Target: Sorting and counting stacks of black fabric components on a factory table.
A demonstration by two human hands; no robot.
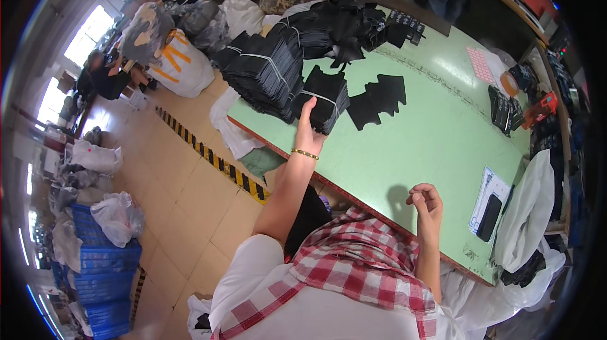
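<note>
My left hand grips the near end of a bundle of black cut pieces, its thumb on top. A pale band runs around this bundle, which is at the table's left edge. Beside it rises a taller banded stack of black pieces. A few loose black pieces lie flat to the right of the held bundle. Over the table's near edge, my right hand is raised with loosely bent fingers, and nothing shows in it.
The green table carries more black pieces at its far left. A dark phone rests on papers at the right, near tape rolls. White sacks and blue containers stand on the tiled floor to the left.
</note>
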